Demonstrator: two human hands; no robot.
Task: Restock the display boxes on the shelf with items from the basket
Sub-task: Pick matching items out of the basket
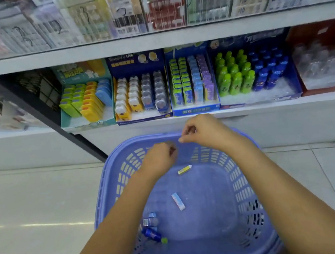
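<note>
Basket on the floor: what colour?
The basket is periwinkle, a light blue-purple; clearest in the head view.

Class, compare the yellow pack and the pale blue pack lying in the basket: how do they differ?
The yellow pack lies nearly crosswise, toward the far wall of the basket; the pale blue pack lies steeply slanted, nearer the middle. Colours differ: yellow against blue and white. Both are small oblong packs lying flat, apart.
</note>
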